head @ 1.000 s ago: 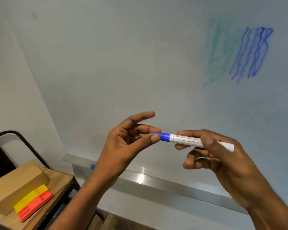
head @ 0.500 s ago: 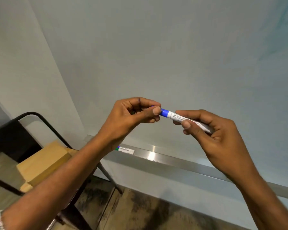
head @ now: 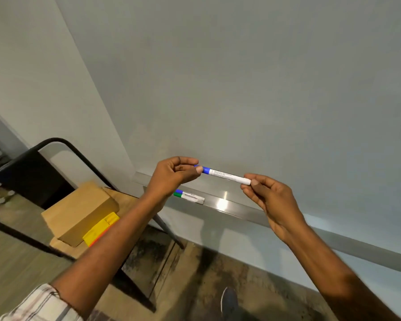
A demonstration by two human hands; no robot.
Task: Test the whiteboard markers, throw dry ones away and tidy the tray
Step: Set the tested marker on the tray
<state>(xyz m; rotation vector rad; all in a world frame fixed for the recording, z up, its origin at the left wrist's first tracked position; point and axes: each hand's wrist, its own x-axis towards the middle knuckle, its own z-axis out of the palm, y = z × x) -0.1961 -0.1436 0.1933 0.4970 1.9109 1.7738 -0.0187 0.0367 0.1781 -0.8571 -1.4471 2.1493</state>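
A blue whiteboard marker (head: 225, 176) with a white barrel is held level between both hands, just above the metal tray (head: 241, 210). My left hand (head: 174, 174) pinches its blue capped end. My right hand (head: 267, 198) holds the white tail end with thumb and fingertips. Two more markers (head: 190, 196), one blue-capped and one green-capped, lie side by side in the tray's left end, below my left hand. The whiteboard (head: 241, 89) fills the top of the view.
A black-framed chair (head: 60, 144) stands at the left with a cardboard box (head: 79, 210) and a yellow and orange block (head: 101, 229) on its wooden seat. My shoe (head: 229, 302) shows on the dark floor below.
The view has tilted down, so the scribbles on the board are out of sight. My right hand slid from the marker's middle to its tail end. My left hand closed on the blue cap end.
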